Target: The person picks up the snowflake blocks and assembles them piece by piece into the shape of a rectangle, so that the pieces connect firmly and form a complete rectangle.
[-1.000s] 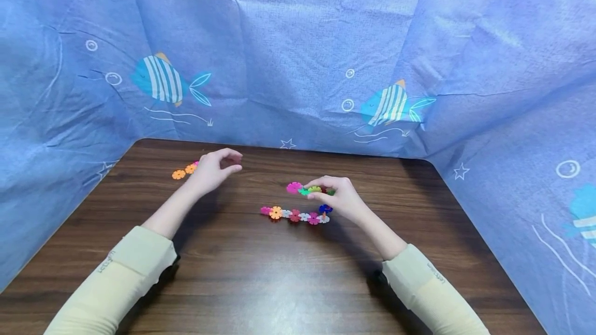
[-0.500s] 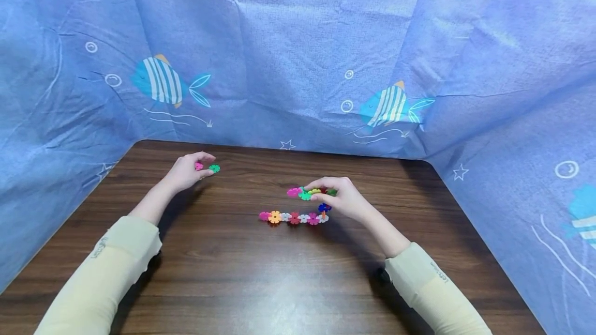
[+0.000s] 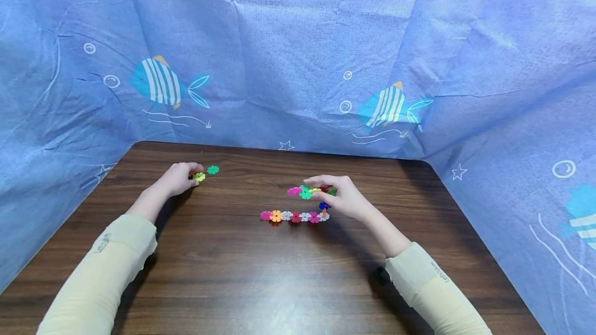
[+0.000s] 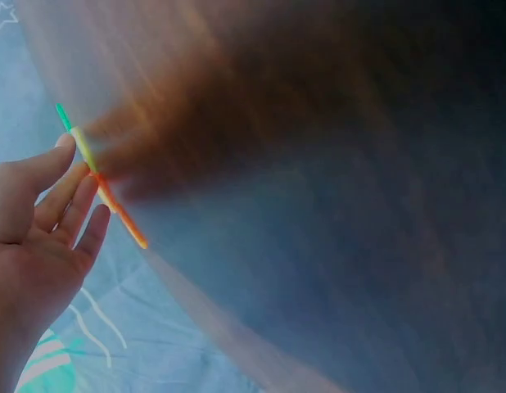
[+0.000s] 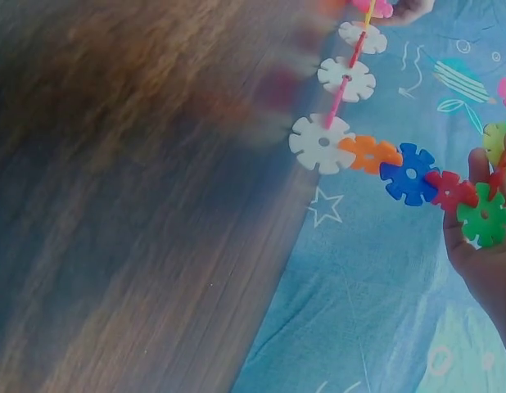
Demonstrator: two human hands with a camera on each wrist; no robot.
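Observation:
At the far left of the table, my left hand (image 3: 177, 180) pinches a yellow flower-shaped linking disc (image 3: 199, 176) with thumb and fingertips. A green disc (image 3: 212, 169) lies just beyond it; in the left wrist view an orange disc (image 4: 126, 225) shows edge-on below the fingers. My right hand (image 3: 342, 198) grips one end of a chain of slotted flower discs (image 3: 295, 216). Pink (image 3: 294, 191) and bright green discs (image 3: 304, 192) stick out past its fingers. From this hand the chain bends through a blue disc (image 5: 411, 174) into a row of white, pink, red and orange ones.
The brown wood-grain table (image 3: 261, 273) has a rounded far edge. Behind it and at both sides hangs a blue cloth (image 3: 298, 56) printed with striped fish. Pale sleeves (image 3: 88, 273) cover both forearms.
My left hand has moved left and down from above the table onto the loose discs and now pinches the yellow one. The right hand stays nearly in place, its green disc turned a little.

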